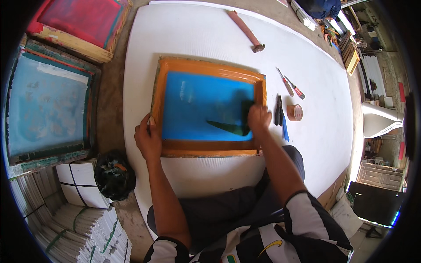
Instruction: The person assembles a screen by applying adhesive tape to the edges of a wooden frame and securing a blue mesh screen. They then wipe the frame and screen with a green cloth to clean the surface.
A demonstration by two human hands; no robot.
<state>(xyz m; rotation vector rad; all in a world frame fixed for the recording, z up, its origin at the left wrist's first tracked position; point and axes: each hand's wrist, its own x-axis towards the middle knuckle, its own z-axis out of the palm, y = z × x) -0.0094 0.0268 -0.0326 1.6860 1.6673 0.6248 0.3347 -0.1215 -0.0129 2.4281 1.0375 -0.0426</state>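
Note:
In front of me lies a screen printing frame (209, 148), its blue mesh (193, 105) bordered with shiny brown tape. My left hand (148, 136) grips the frame's left side, thumb near its upper edge. Over the frame's right side, my right hand (259, 118) is closed like a fist. What it holds, if anything, is hidden. A dark green pointed shape (228, 127) stretches left from beside that hand across the mesh; whether it is a held thing or a shadow, I cannot tell.
The frame rests on a white board (324, 127). Right of it are black pliers (279, 110), a blue-handled tool (285, 129), a brown tape roll (294, 112) and two screwdrivers (294, 87). A hammer (245, 30) lies beyond. Other screen frames (90, 72) stand left, near a black bag (114, 176).

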